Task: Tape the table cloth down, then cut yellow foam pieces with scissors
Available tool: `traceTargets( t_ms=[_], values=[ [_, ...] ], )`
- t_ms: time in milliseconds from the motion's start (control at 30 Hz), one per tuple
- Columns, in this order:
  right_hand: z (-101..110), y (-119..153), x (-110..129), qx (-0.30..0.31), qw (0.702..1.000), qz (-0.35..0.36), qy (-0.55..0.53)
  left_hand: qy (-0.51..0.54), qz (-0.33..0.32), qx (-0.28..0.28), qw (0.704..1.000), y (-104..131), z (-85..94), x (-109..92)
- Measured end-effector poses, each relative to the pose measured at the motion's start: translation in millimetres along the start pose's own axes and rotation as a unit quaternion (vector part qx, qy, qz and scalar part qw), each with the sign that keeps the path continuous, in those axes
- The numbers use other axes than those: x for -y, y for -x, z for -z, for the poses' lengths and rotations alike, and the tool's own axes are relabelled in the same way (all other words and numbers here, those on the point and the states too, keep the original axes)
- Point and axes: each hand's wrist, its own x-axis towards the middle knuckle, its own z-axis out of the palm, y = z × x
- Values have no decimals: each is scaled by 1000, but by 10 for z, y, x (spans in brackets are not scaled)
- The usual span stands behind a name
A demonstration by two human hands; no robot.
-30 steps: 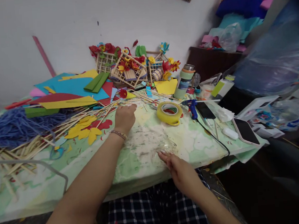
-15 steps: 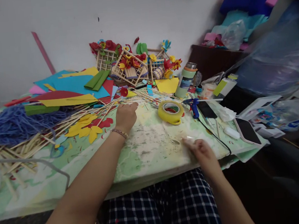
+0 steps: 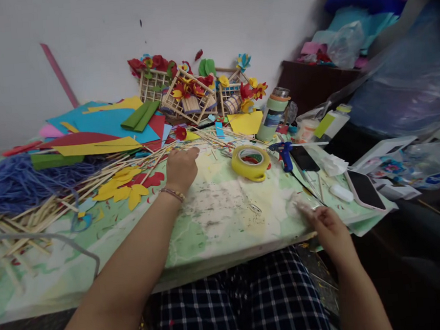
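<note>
My left hand (image 3: pixel 182 168) rests on the table with its fingers curled in, beside thin wooden sticks (image 3: pixel 154 161). What it holds, if anything, is hidden. My right hand (image 3: pixel 330 230) is at the table's front right edge, its fingers closed on a crumpled clear strip (image 3: pixel 303 206), blurred at its far end. Between the hands lie a yellow roll of tape (image 3: pixel 249 172) and a small metal loop-like object (image 3: pixel 254 208). Yellow paper petals (image 3: pixel 124 190) and red paper pieces (image 3: pixel 152 180) are left of my left hand.
A blue glue gun (image 3: pixel 285 156) with its cord, a bottle (image 3: pixel 275 114) and a phone (image 3: pixel 365 191) stand or lie on the right. Stick frames with paper flowers (image 3: pixel 189 98) lean at the back. Blue raffia-like strands (image 3: pixel 32 184) and coloured paper (image 3: pixel 112 124) cover the left.
My right hand has moved right across the table to its edge, with the clear strip in its fingers. My left hand has stayed nearly in place.
</note>
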Motion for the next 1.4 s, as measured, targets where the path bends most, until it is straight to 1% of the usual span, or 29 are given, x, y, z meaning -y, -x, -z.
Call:
traceTargets(
  t_ms=[33, 100, 167, 200, 233, 267, 300, 333, 367, 400, 433, 467, 533, 567, 600, 633, 667, 733, 800, 833, 900, 1000, 1067, 1100, 1133, 1200, 1267, 1333, 1400],
  values=[
    [15, -31, 37, -49, 996, 0, -79, -1, 1, -1, 1000, -2, 1, 9],
    [16, -56, 141, -133, 964, 29, -230, -2, 2, -3, 1000, -3, 1, 23],
    [-14, -26, 219, -171, 937, 75, -296, -6, 2, -5, 1000, 1, -3, 26],
    [-35, 2, 230, -169, 938, 91, -288, -8, 3, -5, 1000, 5, -6, 24],
    [-55, 30, 222, -146, 952, 98, -252, -10, 2, -5, 1000, 8, -9, 21],
    [-72, 54, 199, -99, 972, 94, -193, -13, 2, -4, 1000, 11, -12, 18],
    [-86, 67, 171, -33, 989, 81, -119, -14, 2, -3, 1000, 12, -14, 16],
    [-97, 69, 148, 37, 996, 65, -40, -13, 5, -4, 1000, 12, -13, 16],
    [-108, 59, 143, 94, 994, 51, 26, -11, 9, -4, 1000, 9, -8, 19],
    [-126, 40, 164, 123, 989, 44, 68, -8, 15, -6, 1000, 4, 0, 27],
    [-155, 19, 217, 119, 988, 50, 79, -5, 22, -7, 1000, -3, 13, 40],
    [-203, 1, 301, 95, 991, 67, 63, -2, 31, -9, 999, -11, 29, 57],
    [-368, -2, 538, 46, 991, 128, -3, 0, 52, -12, 999, -27, 67, 103],
    [-486, 19, 669, 53, 984, 166, -28, -1, 63, -13, 998, -34, 86, 131],
    [-622, 54, 790, 88, 974, 204, -35, -2, 74, -16, 997, -39, 101, 160],
    [-770, 100, 890, 154, 960, 232, -25, -3, 83, -17, 996, -43, 111, 190],
    [-924, 150, 963, 237, 941, 242, 6, -4, 91, -19, 996, -44, 115, 221],
    [-1214, 227, 1018, 384, 896, 210, 73, -7, 102, -21, 995, -45, 107, 281],
    [-1436, 221, 996, 449, 874, 169, 81, -9, 109, -23, 994, -43, 83, 332],
    [-1515, 170, 984, 457, 874, 154, 63, -11, 113, -24, 993, -43, 70, 351],
    [-1620, -30, 1006, 444, 885, 139, 4, -10, 117, -27, 993, -43, 52, 369],
    [-1750, -470, 1172, 383, 910, 136, -76, -2, 120, -40, 992, -48, 57, 341],
    [-1891, -716, 1272, 294, 936, 156, -119, 3, 114, -49, 992, -53, 80, 299],
    [-1983, -792, 1286, 255, 947, 169, -99, 4, 110, -52, 993, -55, 95, 278],
    [-2086, -831, 1269, 242, 953, 177, -54, 5, 104, -54, 993, -56, 110, 260],
    [-2297, -824, 1158, 282, 944, 170, 37, 11, 97, -59, 993, -54, 137, 241],
    [-2470, -777, 1018, 317, 933, 154, 70, 19, 101, -61, 993, -49, 154, 243],
    [-2561, -792, 954, 315, 936, 143, 71, 24, 111, -58, 992, -45, 159, 255],
    [-2559, -913, 1019, 289, 945, 141, 56, 26, 118, -55, 991, -43, 150, 260]
  ],
)
